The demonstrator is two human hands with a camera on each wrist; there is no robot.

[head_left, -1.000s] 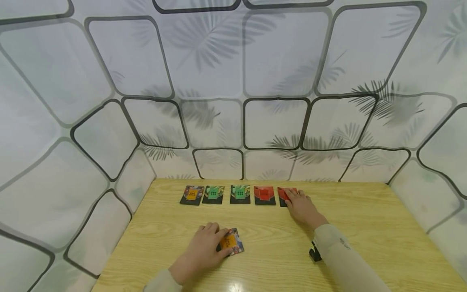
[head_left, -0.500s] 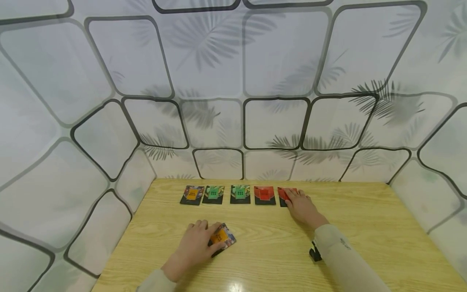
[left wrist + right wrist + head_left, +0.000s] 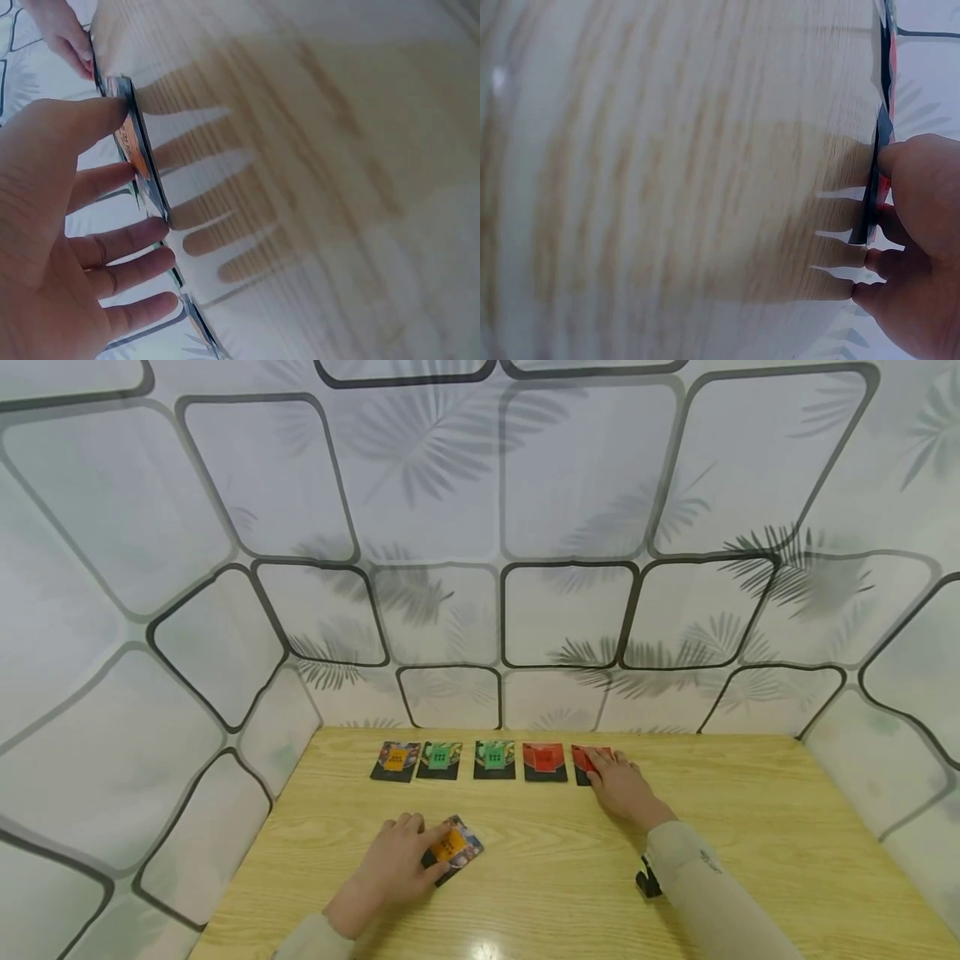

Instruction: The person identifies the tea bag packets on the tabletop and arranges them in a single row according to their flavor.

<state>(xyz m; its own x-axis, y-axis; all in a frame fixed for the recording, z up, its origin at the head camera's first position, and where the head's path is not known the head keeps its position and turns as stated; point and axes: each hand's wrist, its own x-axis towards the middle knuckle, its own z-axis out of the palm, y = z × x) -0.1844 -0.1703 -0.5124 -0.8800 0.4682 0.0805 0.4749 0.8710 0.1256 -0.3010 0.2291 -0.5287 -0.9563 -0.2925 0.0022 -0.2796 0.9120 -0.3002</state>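
My left hand [image 3: 393, 862] pinches a dark card with an orange centre [image 3: 450, 845] between thumb and index finger. In the left wrist view this orange card [image 3: 131, 142] stands edge-on to the camera, the other fingers stretched out beside it. At the right end of a row, my right hand [image 3: 622, 785] rests on a red card [image 3: 582, 768], its fingers covering part of it. The right wrist view shows the thumb against that card's dark edge [image 3: 874, 187] and fingertips touching the table. Another red card [image 3: 545, 762] lies just left of it.
Two green-centred cards [image 3: 494, 760] and another orange-centred card [image 3: 394, 761] continue the row leftward on the wooden table [image 3: 540, 877]. A patterned white wall covering [image 3: 570, 610] rises behind the table and at both sides. A black object [image 3: 648, 882] sits by the right sleeve.
The left hand has moved left and slightly away from me with the orange card, which has turned anticlockwise. The right hand and the row have stayed in place.
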